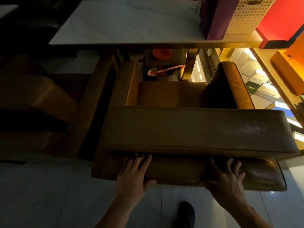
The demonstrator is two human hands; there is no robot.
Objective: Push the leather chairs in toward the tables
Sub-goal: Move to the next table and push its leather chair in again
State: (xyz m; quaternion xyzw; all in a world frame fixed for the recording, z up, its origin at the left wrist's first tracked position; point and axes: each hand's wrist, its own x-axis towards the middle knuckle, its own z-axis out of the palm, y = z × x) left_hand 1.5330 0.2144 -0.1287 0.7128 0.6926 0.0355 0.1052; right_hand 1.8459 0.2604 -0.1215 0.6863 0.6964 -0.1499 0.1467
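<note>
- With fingers spread flat, L hand [134,174] & R hand [227,176] press brown leather armchair [189,129] back, gripping nothing.
- Chair front under white marble-top table [125,23] edge; pale tiled floor [49,195] behind.

Both bare forearms reach forward and slightly inward from the bottom of the view. The left hand [134,172] lies palm-down with fingers straight and spread, thumb splayed toward the right. The right hand [227,176] mirrors it, fingers fanned and extended, thumb pointing left. A dark shoe [186,213] shows between the arms.
</note>
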